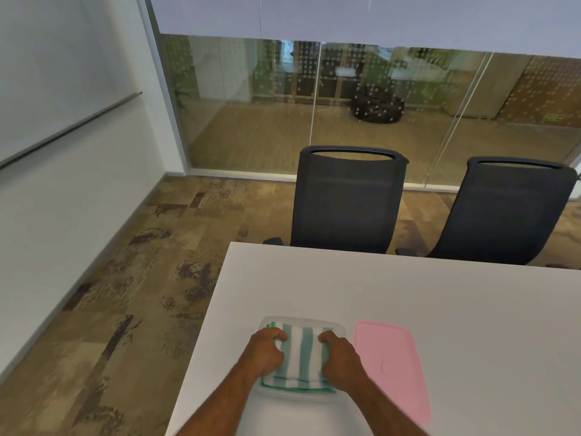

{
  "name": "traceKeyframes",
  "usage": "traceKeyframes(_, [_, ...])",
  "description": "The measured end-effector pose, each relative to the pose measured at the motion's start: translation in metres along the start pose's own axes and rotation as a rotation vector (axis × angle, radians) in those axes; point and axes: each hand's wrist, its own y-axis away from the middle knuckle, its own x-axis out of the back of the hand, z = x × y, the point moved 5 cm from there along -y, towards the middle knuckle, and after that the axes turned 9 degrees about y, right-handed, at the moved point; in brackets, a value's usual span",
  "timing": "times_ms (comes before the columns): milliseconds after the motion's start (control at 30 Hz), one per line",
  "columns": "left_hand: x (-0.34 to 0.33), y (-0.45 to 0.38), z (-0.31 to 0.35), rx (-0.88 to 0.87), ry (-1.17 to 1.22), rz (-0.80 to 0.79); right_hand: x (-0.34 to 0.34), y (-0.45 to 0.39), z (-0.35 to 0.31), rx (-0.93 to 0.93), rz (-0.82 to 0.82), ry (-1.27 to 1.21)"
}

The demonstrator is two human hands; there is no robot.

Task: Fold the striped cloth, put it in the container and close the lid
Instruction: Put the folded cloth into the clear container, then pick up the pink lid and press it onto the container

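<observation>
The folded green-and-white striped cloth (301, 357) lies in the clear container (338, 327), whose rim shows along the far side. My left hand (264, 352) grips the cloth's left edge and my right hand (341, 358) grips its right edge, both with fingers curled over the fabric. The pink lid (393, 366) lies flat on the table just right of the container, apart from my right hand.
The white table (408, 294) ends at its left edge close to the container. Two dark office chairs (345, 199) (506, 212) stand at the far side. Patterned floor and a white wall lie to the left.
</observation>
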Motion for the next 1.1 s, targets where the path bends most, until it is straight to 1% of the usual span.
traceKeyframes(133, [-0.011, -0.007, -0.004, 0.076, -0.003, -0.038, -0.010, -0.006, -0.004, -0.035, -0.052, 0.024])
traceKeyframes(333, [-0.020, -0.010, -0.005, 0.120, 0.038, -0.020, -0.019, -0.006, -0.006, -0.056, -0.096, 0.028])
traceKeyframes(533, [-0.024, 0.002, 0.004, 0.075, 0.015, -0.009, 0.001, 0.006, -0.009, -0.024, -0.088, -0.065])
traceKeyframes(633, [-0.030, 0.010, 0.017, 0.019, 0.020, -0.006, 0.026, 0.016, -0.001, -0.003, 0.000, -0.191])
traceKeyframes(733, [-0.043, 0.019, 0.041, -0.107, 0.084, -0.007, 0.057, 0.023, 0.027, -0.039, 0.161, -0.405])
traceKeyframes(800, [-0.058, 0.025, 0.060, -0.166, 0.158, -0.023, 0.075, 0.023, 0.058, -0.113, 0.252, -0.549])
traceKeyframes(867, [-0.079, 0.027, 0.077, -0.192, 0.221, -0.058, 0.088, 0.022, 0.093, -0.210, 0.305, -0.630])
traceKeyframes(967, [-0.116, 0.026, 0.095, -0.178, 0.286, -0.134, 0.091, 0.021, 0.139, -0.342, 0.313, -0.638])
traceKeyframes(1100, [-0.159, 0.018, 0.100, -0.039, 0.348, -0.234, 0.070, 0.023, 0.188, -0.428, 0.303, -0.597])
